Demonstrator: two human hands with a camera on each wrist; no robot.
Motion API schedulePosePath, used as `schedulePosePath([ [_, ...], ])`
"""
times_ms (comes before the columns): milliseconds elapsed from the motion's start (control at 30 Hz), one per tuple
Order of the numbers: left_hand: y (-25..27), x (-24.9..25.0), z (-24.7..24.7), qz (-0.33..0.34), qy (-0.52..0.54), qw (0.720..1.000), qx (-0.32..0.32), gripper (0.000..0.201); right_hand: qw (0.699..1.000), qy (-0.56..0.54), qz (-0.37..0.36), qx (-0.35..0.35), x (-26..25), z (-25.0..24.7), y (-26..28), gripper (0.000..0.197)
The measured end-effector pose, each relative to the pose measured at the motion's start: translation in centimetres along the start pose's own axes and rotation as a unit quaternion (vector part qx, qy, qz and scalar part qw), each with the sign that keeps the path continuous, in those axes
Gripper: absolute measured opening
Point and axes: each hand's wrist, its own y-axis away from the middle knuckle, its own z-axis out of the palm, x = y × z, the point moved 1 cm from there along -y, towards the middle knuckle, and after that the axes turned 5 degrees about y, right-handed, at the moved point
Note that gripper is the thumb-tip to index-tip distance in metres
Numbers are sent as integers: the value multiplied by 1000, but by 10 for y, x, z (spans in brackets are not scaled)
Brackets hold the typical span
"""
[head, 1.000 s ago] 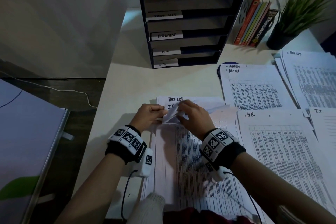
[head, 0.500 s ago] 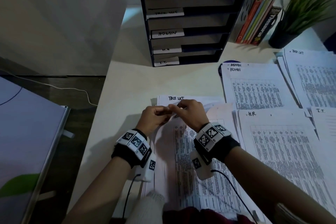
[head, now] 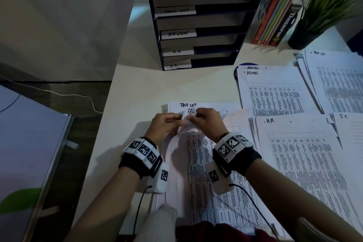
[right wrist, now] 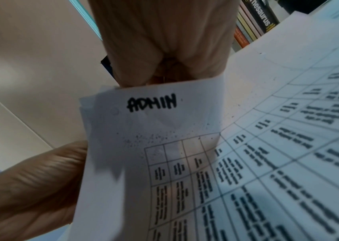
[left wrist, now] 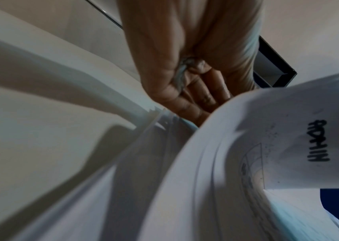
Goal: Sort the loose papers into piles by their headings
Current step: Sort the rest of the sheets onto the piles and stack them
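Note:
Both hands meet at the far edge of the unsorted paper stack [head: 206, 182] in front of me. My right hand [head: 191, 119] pinches the top edge of a lifted, curled sheet headed ADMIN [right wrist: 154, 122]. My left hand [head: 179, 121] pinches the corners of sheets at the same edge, its fingers [left wrist: 187, 81] curled round a bit of paper. Under the hands lie sheets headed TASK LIST [head: 188, 105] and I.T. Sorted piles lie to the right: ADMIN [head: 275, 92], TASK LIST [head: 337, 84], H.R. [head: 304, 163] and I.T. [head: 351, 129].
A black letter tray [head: 198, 25] with shelves labelled TASK LIST, ADMIN, H.R. and I.T. stands at the back of the desk. Leaning books [head: 275, 19] and a potted plant [head: 318, 17] stand to its right. The desk's left edge [head: 110, 124] drops to the floor.
Both hands stay at the stack's far edge. They closed together half a second ago, and now a curled sheet corner stands up between them again.

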Motion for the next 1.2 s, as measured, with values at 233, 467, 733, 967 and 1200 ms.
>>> schedulePosePath([
  [233,-6,-11,-7,4,-81,993,85,39,998,-58,23,-4,1,-4,9,12],
  [467,12,3,1,-44,-40,998,27,67,987,-161,-15,-1,-5,-9,10,41],
  [733,3,-6,11,-82,-138,987,22,10,953,252,-133,-104,14,-16,20,70],
  [967,9,70,3,109,-180,963,170,10,959,261,-95,-62,15,-4,14,26],
  [1200,53,163,2,381,-126,885,237,18,974,195,-82,-77,18,-3,4,45],
])
